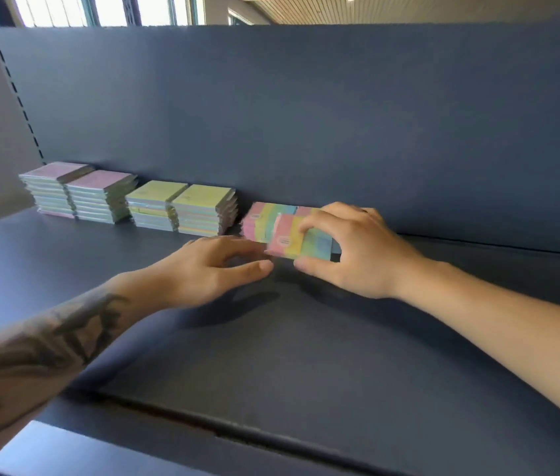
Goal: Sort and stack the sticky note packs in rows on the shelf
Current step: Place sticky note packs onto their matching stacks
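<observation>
One dark blue metal shelf [306,355] carries everything along its back edge: two pink-topped stacks of sticky note packs [79,194] nearest the left corner, then two yellow-green-topped stacks [182,207], then a low rainbow-striped stack [265,218]. The right hand [347,249] pinches a rainbow-striped pack [301,243] between thumb and curled fingers above that pile; the left hand [216,262] reaches loosely open beside it, holding nothing. Square its edges before releasing. Labels are too blurred to read.

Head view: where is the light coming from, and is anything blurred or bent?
Head view: bright windows top left are blown out; soft shadows lie on the shelf under both hands; the striped pack in the right hand is slightly smeared; the shelf's front edge bows.
</observation>
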The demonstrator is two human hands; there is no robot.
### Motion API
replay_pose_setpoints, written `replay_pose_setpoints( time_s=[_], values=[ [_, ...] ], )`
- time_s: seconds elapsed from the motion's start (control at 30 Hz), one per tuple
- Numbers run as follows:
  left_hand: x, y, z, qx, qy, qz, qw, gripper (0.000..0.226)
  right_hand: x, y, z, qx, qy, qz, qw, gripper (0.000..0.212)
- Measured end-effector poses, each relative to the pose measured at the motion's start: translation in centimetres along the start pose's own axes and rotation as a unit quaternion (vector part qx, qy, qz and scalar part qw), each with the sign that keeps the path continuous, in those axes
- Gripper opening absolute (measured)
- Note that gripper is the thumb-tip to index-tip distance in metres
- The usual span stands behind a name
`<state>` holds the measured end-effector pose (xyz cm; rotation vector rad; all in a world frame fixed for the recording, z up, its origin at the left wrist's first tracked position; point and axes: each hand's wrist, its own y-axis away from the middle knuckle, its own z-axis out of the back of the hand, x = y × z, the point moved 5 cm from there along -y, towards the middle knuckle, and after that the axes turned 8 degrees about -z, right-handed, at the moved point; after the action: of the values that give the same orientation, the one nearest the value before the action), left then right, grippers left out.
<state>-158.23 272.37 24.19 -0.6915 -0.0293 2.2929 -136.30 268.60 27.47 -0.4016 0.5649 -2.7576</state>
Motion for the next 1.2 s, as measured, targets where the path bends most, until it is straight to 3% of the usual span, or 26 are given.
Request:
replay_pose_setpoints(
  time_s=[0.1, 0.37, 0.73, 0.9, 1.07, 1.2],
  values=[
    [2.1, 0.7, 1.0, 0.008, -0.134, 0.003, 0.991, 0.083, 0.8, -3.9, -1.3, 0.011, 0.037, -0.020, 0.999, 0.043],
    [4.1, 0.8, 0.8, 0.022, -0.137, 0.045, 0.989, 0.084, 0.4, -9.5, -4.2, 0.045, 0.106, -0.084, 0.990, 0.040],
    [5.2, 0.5, 0.8, 0.020, -0.106, 0.043, 0.993, 0.080, 1.0, -10.0, -4.8, 0.033, 0.131, -0.087, 0.987, 0.040],
    [4.6, 0.6, 0.8, 0.017, -0.133, 0.042, 0.990, 0.078, 1.4, -9.1, -3.6, 0.052, 0.149, -0.093, 0.983, 0.051],
    [2.7, -0.2, 0.9, 0.018, -0.143, -0.003, 0.990, 0.074, -0.6, -5.5, 0.9, 0.044, 0.118, -0.089, 0.988, 0.037],
    [-2.5, -2.3, -1.0, 0.051, -0.114, -0.066, 0.990, 0.060, -3.2, -1.2, 4.0, 0.055, 0.103, -0.088, 0.989, 0.034]
  ],
)
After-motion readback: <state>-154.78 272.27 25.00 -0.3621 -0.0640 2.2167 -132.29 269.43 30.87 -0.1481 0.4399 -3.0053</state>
